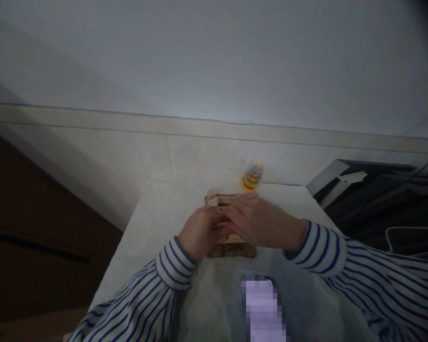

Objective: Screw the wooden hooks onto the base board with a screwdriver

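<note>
On the white-covered table sits a small brown wooden-looking object (235, 250), with pale wooden bars across it and dark markings on its near face. My left hand (203, 231) is over its left side, thumb and fingers curled in. From the right, my right hand (258, 222) reaches across it, its fingers bent and meeting the left fingertips above the middle. What lies between the fingertips is hidden. A pale rounded wooden piece (212, 194) shows at the object's far left corner. A light wooden strip (249, 194) sticks out beyond my right knuckles.
A clear bottle with a yellow cap and label (252, 177) stands at the table's far edge, near the wall. A blurred-out purple panel (264, 308) lies close to my body. Dark items with a pale bracket (342, 187) are beyond the table's right side. Dark furniture (39, 237) is at left.
</note>
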`<state>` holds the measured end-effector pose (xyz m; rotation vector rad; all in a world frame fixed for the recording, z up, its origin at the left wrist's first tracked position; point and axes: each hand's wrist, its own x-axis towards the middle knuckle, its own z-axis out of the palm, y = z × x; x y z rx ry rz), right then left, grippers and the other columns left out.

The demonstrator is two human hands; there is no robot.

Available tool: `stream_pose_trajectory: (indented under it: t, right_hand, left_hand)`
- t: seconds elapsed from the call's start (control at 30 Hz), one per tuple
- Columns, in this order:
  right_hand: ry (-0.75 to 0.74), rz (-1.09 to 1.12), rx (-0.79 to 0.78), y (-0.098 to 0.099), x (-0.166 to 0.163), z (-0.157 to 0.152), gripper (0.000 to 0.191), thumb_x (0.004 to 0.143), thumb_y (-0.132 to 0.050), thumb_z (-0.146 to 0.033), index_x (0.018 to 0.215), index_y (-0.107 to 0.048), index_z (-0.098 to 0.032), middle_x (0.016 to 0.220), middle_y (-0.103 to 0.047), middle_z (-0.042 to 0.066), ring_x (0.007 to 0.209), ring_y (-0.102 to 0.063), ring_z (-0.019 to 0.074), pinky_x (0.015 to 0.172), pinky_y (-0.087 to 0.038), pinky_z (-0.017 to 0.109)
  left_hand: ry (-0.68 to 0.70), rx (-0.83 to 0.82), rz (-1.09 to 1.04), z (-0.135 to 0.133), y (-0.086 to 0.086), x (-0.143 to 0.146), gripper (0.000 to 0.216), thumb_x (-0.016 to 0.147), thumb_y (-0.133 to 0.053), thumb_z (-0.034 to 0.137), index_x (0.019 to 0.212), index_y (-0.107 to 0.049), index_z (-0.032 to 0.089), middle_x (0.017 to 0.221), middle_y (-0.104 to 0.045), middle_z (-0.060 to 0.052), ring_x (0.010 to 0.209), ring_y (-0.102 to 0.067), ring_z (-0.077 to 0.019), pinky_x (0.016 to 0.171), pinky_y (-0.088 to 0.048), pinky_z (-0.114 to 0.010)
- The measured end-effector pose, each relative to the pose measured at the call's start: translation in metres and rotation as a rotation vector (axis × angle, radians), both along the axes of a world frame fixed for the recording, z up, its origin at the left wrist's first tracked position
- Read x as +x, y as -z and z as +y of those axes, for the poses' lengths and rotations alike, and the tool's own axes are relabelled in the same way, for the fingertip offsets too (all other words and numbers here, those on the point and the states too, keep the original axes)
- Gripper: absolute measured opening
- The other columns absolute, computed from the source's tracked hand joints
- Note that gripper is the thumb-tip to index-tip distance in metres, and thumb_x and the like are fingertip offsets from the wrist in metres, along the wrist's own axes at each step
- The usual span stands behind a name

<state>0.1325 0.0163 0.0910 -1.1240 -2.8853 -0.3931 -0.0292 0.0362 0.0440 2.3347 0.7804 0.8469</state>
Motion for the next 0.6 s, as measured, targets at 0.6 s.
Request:
stream_pose_trajectory:
  t: [0.6]
  right_hand:
    - [0.353,0.143,-0.05,0.009,-0.014,-0.024,0.03,0.091,-0.022,-0.033,0.084,-0.047,-0.016,0.068,-0.06,0.006,0.056,-0.056,0.0168,0.045,-0.029,0.026]
  left_hand:
    - [0.025,-0.019,-0.029,-0.002,0.001,-0.003,0.008,0.075,-0.059,0.021,0.075,-0.066,0.016,0.071,-0.064,-0.003,0.077,-0.058,-0.0158,0.071,-0.044,-0.026]
